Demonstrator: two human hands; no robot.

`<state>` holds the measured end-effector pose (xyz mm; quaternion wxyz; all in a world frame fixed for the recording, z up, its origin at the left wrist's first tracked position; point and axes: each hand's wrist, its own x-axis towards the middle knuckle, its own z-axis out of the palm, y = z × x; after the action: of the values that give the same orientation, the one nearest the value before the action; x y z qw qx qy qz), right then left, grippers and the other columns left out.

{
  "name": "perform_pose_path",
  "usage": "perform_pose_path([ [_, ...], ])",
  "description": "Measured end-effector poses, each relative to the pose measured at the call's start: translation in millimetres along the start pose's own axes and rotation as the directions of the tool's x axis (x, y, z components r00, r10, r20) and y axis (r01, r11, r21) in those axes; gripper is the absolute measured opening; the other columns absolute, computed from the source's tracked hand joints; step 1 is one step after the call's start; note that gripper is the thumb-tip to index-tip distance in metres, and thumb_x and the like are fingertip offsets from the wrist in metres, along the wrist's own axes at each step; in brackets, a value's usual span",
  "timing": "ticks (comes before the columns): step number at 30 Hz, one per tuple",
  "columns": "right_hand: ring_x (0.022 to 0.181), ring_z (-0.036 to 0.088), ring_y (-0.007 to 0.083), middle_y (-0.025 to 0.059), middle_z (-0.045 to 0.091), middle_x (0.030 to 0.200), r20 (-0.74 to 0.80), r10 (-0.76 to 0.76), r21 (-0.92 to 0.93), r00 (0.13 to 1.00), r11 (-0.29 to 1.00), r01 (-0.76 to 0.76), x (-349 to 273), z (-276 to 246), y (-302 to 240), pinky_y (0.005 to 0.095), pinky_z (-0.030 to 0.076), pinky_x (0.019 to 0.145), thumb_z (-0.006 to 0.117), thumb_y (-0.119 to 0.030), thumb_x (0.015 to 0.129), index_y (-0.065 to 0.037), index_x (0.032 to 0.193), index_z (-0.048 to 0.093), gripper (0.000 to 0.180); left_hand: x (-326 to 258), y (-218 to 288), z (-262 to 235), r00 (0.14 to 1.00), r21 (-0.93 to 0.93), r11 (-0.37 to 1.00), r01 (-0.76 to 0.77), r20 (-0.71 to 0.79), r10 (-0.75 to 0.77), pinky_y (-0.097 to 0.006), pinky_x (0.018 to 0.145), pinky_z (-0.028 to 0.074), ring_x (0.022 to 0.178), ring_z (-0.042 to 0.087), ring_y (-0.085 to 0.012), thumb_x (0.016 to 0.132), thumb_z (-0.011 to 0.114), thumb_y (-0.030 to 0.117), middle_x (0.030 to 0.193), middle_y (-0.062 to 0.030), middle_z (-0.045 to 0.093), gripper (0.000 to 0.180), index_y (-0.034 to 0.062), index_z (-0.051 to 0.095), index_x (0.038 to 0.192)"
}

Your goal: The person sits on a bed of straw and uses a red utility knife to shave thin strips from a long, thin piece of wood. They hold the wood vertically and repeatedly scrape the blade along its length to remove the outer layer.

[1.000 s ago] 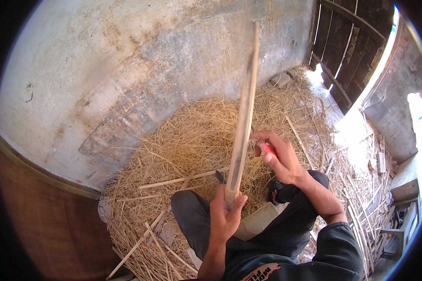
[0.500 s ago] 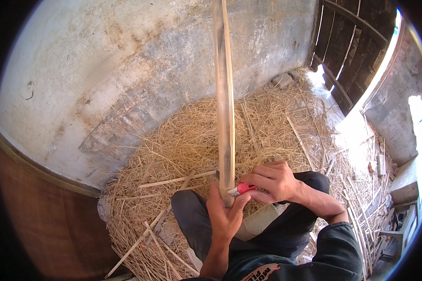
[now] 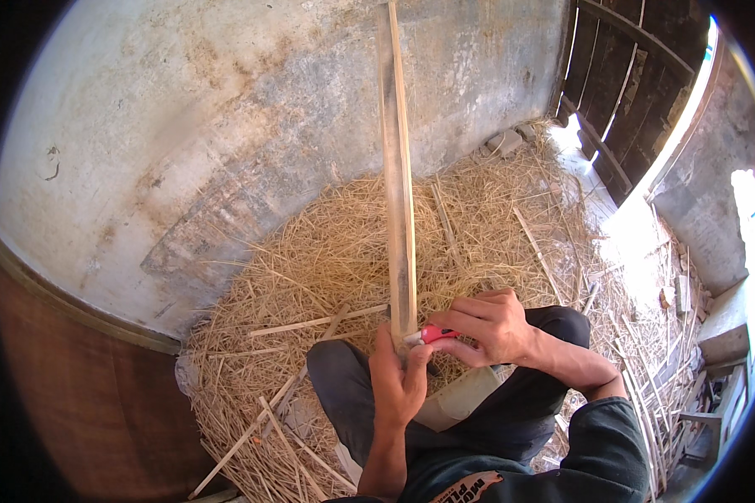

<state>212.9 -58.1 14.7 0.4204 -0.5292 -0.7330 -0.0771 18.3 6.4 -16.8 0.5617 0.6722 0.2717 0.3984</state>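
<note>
A long pale wooden slat (image 3: 399, 168), grey along its face, stands up from between my hands and leans a little left at its far end. Near its lower end my left hand (image 3: 396, 381) is wrapped round it. My right hand (image 3: 488, 327) grips a red-handled knife (image 3: 435, 334), its front end against the slat's right edge, close to my left thumb. Fingers and slat hide most of the blade. A small dark piece shows at the slat's left edge; I cannot tell what it is. Below my hands, a pale greenish pad (image 3: 460, 396) lies across my lap.
Straw-like shavings (image 3: 335, 239) and thin loose strips (image 3: 243, 444) cover the floor around my crossed legs. A stained plaster wall (image 3: 252, 109) rises ahead. At the left is a brown panel (image 3: 84, 377); at the right, a dark plank door (image 3: 629, 84) and a concrete block (image 3: 726, 323).
The slat has slid toward me and slightly left, and its far end now shows near the top of the view. My left hand has shifted slightly left; the right has hardly moved.
</note>
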Motion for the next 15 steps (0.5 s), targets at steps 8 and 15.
perform_pose_path([
  [8,0.057,0.067,0.0214,0.0004,0.068,0.078,0.012,0.020,-0.013,1.000,1.000,-0.019,3,-3,-3,0.0333,0.052,0.050,0.088,-0.031,0.083,-0.013,0.105,0.079,0.030,1,13,-3,0.998,0.021,0.998,0.054,0.033,-0.054,-0.028,0.060,0.049,0.069,0.062,-0.0107,0.108,0.067,0.022,0.078,-0.0070,0.066,0.028,-0.0024,0.055,0.113],
  [15,0.058,0.068,0.0209,-0.0010,0.069,0.081,0.027,0.041,-0.052,0.999,0.998,-0.040,3,-6,-6,0.0336,0.055,0.050,0.087,-0.033,0.086,-0.015,0.102,0.079,0.025,-1,7,-2,0.998,0.034,0.998,0.057,0.021,-0.058,-0.023,0.053,0.042,0.063,0.054,-0.0057,0.109,0.064,0.039,0.076,-0.0016,0.061,0.042,-0.0008,0.055,0.120],
])
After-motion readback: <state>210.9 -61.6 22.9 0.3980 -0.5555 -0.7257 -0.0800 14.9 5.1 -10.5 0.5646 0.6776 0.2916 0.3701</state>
